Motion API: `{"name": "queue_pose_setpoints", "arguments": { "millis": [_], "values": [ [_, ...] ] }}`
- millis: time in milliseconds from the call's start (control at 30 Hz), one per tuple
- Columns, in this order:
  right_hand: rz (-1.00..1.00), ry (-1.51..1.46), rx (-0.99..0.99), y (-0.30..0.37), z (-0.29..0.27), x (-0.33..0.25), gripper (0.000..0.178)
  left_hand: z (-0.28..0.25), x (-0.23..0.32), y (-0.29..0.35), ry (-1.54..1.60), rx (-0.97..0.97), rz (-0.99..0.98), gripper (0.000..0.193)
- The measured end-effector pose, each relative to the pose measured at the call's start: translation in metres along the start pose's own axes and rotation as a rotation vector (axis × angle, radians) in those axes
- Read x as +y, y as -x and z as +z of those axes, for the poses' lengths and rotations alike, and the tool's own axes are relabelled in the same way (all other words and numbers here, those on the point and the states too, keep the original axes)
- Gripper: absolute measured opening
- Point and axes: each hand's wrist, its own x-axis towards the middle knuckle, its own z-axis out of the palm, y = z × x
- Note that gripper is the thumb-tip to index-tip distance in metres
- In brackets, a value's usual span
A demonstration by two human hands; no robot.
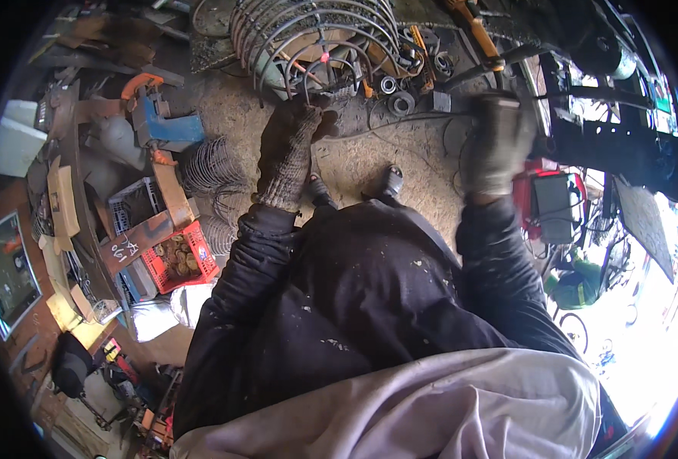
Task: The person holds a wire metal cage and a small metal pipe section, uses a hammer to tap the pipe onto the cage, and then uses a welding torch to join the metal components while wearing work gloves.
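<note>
My left hand (pixel 291 141), in a dark knitted glove, reaches forward to a round cage of bent metal rods (pixel 316 34). Its fingers close around the near end of one rod at the cage's lower edge. A small pink mark shows on the cage's middle. My right hand (pixel 498 145), in a grey glove, is raised to the right and smeared by motion. Its fingers look curled into a fist; what they hold, if anything, is hidden. Just beyond it lies a long orange tool (pixel 476 30), and I cannot make out whether the hand touches it.
Metal rings (pixel 401 103) and small parts lie right of the cage. Coiled wire rings (pixel 210 164), a blue clamp-like tool (pixel 170 126) and a red crate (pixel 178 256) of round pieces stand left. A red and grey machine (pixel 553 203) sits right. My sandalled feet are below.
</note>
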Motion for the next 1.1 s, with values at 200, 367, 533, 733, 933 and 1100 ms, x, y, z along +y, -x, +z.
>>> {"name": "queue_pose_setpoints", "arguments": {
  "millis": [200, 367, 533, 733, 933, 1100],
  "values": [
    [0.655, -0.578, -0.448, 0.052, 0.080, 0.050, 0.039, -0.001, -0.004, -0.016, 0.201, -0.148, -0.004, 0.030],
    [0.710, -0.677, -0.468, 0.057, 0.102, 0.046, 0.034, -0.006, -0.001, -0.023, 0.181, -0.142, -0.028, 0.033],
    [0.778, -0.726, -0.424, 0.059, 0.111, 0.048, 0.029, -0.023, -0.005, -0.027, -0.411, -0.187, 0.217, 0.036],
    [0.754, -0.796, -0.363, 0.062, 0.111, 0.054, 0.030, -0.018, 0.010, -0.025, -0.171, -0.220, -0.069, 0.030],
    [0.740, -0.854, -0.390, 0.062, 0.113, 0.053, 0.030, -0.021, -0.003, -0.032, -0.446, -0.164, 0.162, 0.030],
    [0.722, -0.874, -0.351, 0.065, 0.117, 0.062, 0.030, -0.021, -0.002, -0.035, -0.219, -0.184, -0.047, 0.027]
  ]
}}
